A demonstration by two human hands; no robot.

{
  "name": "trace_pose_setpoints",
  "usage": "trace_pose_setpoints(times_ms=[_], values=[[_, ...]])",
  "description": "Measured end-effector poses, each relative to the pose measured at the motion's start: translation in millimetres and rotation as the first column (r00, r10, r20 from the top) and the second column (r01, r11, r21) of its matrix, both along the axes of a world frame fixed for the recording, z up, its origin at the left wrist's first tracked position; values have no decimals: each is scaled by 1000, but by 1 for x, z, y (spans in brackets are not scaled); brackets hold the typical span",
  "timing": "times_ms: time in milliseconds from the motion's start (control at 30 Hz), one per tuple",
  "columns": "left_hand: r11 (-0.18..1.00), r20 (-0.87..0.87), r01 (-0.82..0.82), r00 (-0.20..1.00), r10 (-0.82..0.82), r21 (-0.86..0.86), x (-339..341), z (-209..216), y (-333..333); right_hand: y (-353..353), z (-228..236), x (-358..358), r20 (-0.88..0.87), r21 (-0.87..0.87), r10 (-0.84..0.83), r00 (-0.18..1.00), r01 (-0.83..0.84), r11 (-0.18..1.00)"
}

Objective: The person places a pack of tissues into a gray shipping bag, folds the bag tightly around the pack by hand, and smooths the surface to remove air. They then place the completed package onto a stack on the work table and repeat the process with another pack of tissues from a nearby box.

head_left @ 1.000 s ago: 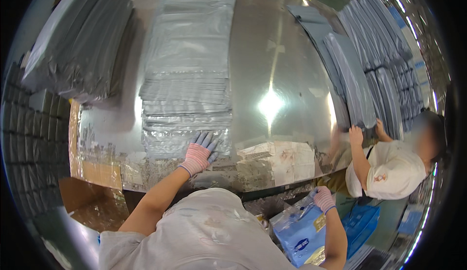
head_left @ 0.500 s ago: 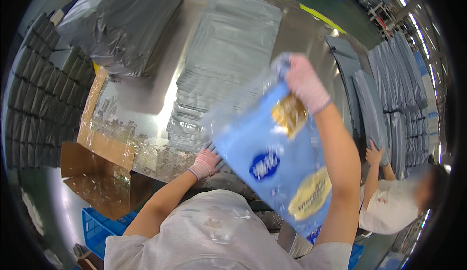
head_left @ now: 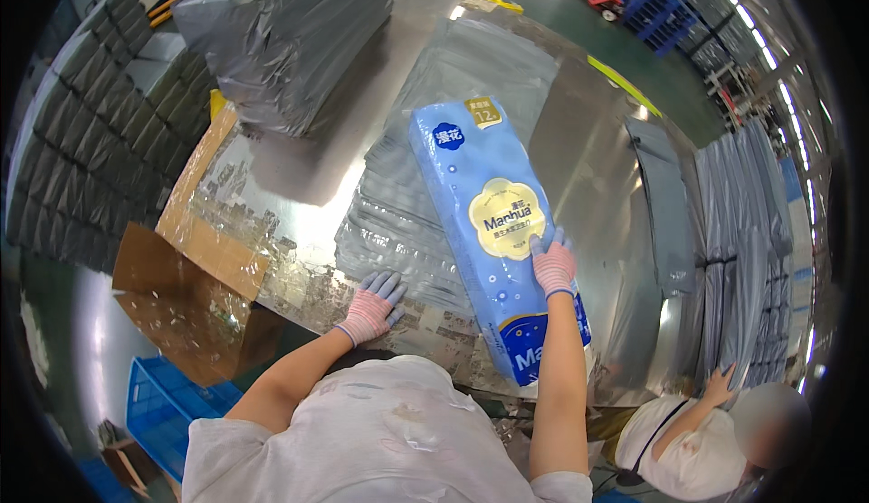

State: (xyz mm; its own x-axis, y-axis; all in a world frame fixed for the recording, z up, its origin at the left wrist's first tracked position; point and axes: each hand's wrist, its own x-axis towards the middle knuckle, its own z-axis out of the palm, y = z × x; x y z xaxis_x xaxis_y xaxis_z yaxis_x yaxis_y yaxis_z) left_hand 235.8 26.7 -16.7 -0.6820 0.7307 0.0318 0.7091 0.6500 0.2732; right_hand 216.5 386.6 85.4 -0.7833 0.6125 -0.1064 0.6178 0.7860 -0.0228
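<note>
A long blue plastic-wrapped pack [head_left: 484, 204] with a cream label lies aslant on a layered stack of flat grey plastic bags [head_left: 398, 218]. Its near end reaches the table's front edge. My right hand [head_left: 553, 265], in a pink-striped glove with grey fingertips, rests open on top of the pack beside the cream label. My left hand [head_left: 372, 307], gloved alike, lies with fingers spread at the near edge of the grey bags, apart from the pack. Part of the bag stack is hidden under the pack.
The worn metal table [head_left: 308, 154] carries a tall grey-wrapped bundle [head_left: 290, 50] at the far left. An open cardboard box [head_left: 186, 304] and a blue crate [head_left: 167, 403] stand left. Grey packs [head_left: 738, 231] are piled right, where a co-worker [head_left: 679, 444] reaches in.
The blue pack was tilted up in my right hand; now it lies on the grey bags. My right hand has come down and nearer, its grip released. My left hand stays near the front edge.
</note>
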Motion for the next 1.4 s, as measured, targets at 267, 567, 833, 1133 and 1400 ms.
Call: trace_pose_setpoints(times_ms=[267,567,833,1133,1400], values=[[938,288,-17,954,-88,345,0,42,21,-58,-14,62,78,3,-274,958,275,961],[966,429,-191,898,99,176,-14,54,-18,-156,-14,69,56,-54,-356,933,359,932],[905,640,-332,763,92,266,-26,51,-91,-236,-2,83,68,-194,-397,915,402,895],[946,706,-249,708,32,207,-47,50,-133,-206,-31,117,24,-748,-261,965,190,636],[912,873,-311,478,-94,268,-175,61,-82,-43,22,-72,-178,-201,132,975,-167,965]])
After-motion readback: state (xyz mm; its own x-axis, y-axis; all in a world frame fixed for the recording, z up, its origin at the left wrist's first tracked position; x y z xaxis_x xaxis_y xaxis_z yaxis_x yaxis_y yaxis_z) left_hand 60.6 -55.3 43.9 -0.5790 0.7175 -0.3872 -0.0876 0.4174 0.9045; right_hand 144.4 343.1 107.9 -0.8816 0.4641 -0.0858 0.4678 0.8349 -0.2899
